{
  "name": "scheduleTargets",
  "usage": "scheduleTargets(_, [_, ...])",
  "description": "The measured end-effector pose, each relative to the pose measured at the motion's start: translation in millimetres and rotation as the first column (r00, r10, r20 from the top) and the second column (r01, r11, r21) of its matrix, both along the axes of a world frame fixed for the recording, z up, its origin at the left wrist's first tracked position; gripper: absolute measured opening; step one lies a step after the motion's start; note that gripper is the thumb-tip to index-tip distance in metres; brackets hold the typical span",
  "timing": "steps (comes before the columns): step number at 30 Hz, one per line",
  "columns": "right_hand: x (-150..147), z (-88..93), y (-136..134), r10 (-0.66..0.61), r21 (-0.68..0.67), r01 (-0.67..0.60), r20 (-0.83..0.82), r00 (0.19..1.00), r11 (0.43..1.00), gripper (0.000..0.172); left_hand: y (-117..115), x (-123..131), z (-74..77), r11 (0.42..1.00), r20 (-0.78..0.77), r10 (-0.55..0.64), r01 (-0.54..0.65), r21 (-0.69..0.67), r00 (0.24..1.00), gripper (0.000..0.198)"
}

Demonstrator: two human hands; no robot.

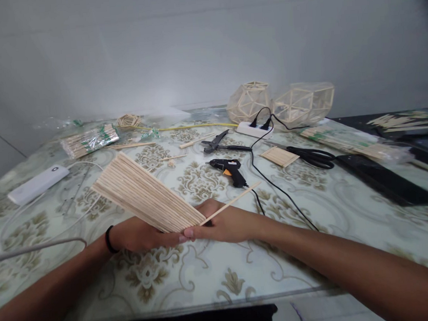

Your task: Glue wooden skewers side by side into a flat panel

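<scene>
- Two bare forearms [353, 258] reach over the near edge of the patterned surface [203, 273]; one black band [110, 239] on the left wrist.
- One stick panel [146, 194], of sticks laid side by side, too close-set to count, is held above the surface, near the middle of its near edge. Long axis slants; outer end points toward the far left corner.
- Left hand [140, 234] grips the panel's near end, thumb along its edge; remaining fingers largely hidden.
- Right hand [225, 222] is at the panel's near end, fingers closed on one loose stick [235, 202], which points toward the far right corner. Thumb tips meet.
- Mid-surface: one glue gun [231, 170], one pair of pliers [218, 141], one small square panel [279, 156], one pair of scissors [312, 157].
- Toward the far edge: two large stick frames [250, 101], one small stick frame [128, 120], one power strip [252, 130] carrying two plugs.
- Stick packets: one [91, 141] near the far left corner, one [355, 143] toward the right edge.
- Left edge: one white device [39, 184].
</scene>
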State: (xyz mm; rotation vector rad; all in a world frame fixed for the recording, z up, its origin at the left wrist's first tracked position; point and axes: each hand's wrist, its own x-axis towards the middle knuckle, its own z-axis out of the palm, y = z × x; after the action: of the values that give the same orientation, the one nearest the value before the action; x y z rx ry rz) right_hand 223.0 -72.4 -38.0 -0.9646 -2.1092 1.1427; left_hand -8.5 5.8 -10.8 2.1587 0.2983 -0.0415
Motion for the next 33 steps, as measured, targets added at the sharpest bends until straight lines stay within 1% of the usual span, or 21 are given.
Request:
scheduleTargets(4, [-0.4,0.6,-0.3,0.003,-0.017,-0.003,0.000,1.000,1.000,0.045,-0.5,-0.3,1.0,1.000,0.003,0.006,-0.006,-0.003,1.000,0.030])
scheduleTargets(11, [-0.5,0.8,-0.3,0.015,-0.022,-0.015,-0.034,0.999,1.000,0.038,-0.8,-0.6,1.7,1.000,-0.019,0.007,-0.007,-0.008,1.000,0.029])
scheduleTargets(20, [-1.0,1.0,-0.4,0.015,0.017,-0.014,-0.045,0.999,1.000,0.037,2.5,-0.8,-4.7,1.000,0.004,0.007,-0.007,0.023,1.000,0.031])
scheduleTargets(27, [-0.6,1.4,-0.5,0.001,0.005,-0.001,-0.022,1.000,1.000,0.036,-0.6,0.0,1.4,0.999,-0.007,0.021,-0.021,0.024,1.000,0.030])
scheduleTargets(33, [-0.3,-0.1,-0.1,0.009,0.027,-0.009,-0.024,1.000,1.000,0.035,-1.0,-0.8,3.3,1.000,-0.025,0.001,-0.001,0.021,1.000,0.031])
